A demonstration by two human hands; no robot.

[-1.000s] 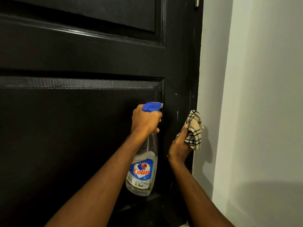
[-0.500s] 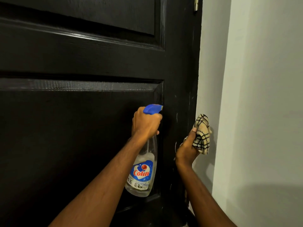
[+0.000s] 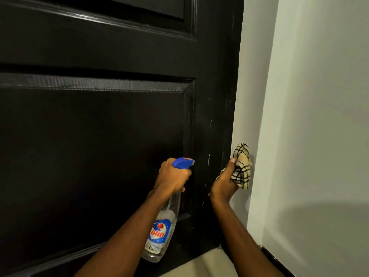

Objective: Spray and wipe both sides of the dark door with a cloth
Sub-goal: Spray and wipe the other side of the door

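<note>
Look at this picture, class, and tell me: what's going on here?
A person is cleaning a dark door. The left hand grips a spray bottle by its blue trigger head, aimed at the door's right side. The right hand holds a bunched checked cloth by the door's right edge, next to the pale wall.

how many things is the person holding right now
2. A spray bottle in the left hand, nozzle toward the door; a checked cloth in the right hand, by the door's right edge.
</note>
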